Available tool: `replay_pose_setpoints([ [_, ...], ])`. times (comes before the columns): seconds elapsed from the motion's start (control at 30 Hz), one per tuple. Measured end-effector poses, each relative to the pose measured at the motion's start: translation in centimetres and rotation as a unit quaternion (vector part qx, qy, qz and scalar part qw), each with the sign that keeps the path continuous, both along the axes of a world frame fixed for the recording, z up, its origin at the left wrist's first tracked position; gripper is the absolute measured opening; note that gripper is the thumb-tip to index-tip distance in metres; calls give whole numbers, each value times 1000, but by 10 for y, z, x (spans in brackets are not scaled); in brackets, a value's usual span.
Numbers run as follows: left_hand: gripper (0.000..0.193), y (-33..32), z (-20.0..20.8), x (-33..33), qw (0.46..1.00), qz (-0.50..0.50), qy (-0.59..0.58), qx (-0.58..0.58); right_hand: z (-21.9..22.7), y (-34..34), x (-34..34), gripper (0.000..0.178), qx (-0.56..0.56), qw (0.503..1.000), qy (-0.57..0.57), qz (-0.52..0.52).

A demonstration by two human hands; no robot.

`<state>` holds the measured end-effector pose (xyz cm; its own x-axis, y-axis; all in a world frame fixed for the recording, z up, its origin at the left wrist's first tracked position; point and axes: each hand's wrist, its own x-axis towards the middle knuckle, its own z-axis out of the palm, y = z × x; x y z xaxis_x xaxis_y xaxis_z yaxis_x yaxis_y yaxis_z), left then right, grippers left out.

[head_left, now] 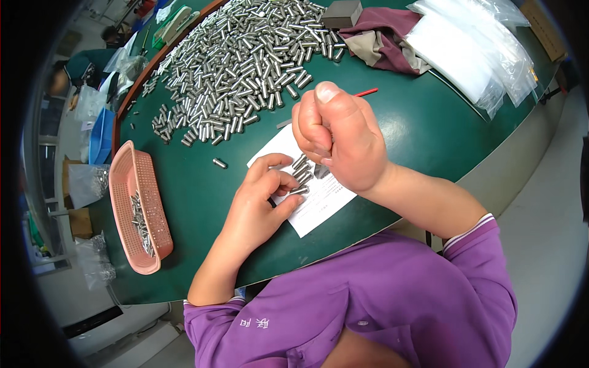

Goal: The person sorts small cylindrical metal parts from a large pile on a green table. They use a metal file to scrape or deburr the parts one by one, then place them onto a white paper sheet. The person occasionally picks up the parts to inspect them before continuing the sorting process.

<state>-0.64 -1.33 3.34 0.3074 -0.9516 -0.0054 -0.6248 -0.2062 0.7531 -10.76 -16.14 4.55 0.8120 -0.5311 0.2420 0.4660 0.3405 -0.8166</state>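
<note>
"both clenched?"
"the right hand [340, 138] is, contents hidden; the left hand [254, 199] curls at several cylindrical metal pins [302, 173], grip impossible to tell."
"pins where?"
"on printed paper [319, 205] on the green counter [196, 208], before a big pin heap [233, 67]."

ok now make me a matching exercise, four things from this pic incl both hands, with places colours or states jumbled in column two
Column one
1. basket
2. right hand
3. left hand
4. cloth

Column two
A. at the left side of the row of metal pins on the white sheet
B. maroon and beige, next to the dark grey box
C. pink, with small metal pieces inside
D. fingers curled in

Right pairs: 1-C, 2-D, 3-A, 4-B
</note>
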Motion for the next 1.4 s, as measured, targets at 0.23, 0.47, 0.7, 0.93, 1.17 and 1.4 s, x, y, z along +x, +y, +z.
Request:
replay_pose_setpoints([
  [0.23,16,-4,-8,-9,999,24,-37,-23,1,7,-4,47,7,1000,12,21],
  [0.47,16,-4,-8,-11,998,24,-40,-34,-1,10,-4,46,2,1000,-4,8],
  [0.7,15,-6,-10,-11,999,28,-25,-39,-13,13,-1,40,-13,999,-29,26],
  [0.93,36,5,-14,-5,999,16,25,-43,9,-15,-8,38,-248,966,-48,-48],
  [1.17,85,9,-18,-10,998,10,16,-56,-13,-50,-9,17,-696,673,224,-116],
  [1.4,85,14,-24,-14,995,18,-24,-99,-12,-34,-15,24,-705,676,215,-7],
])
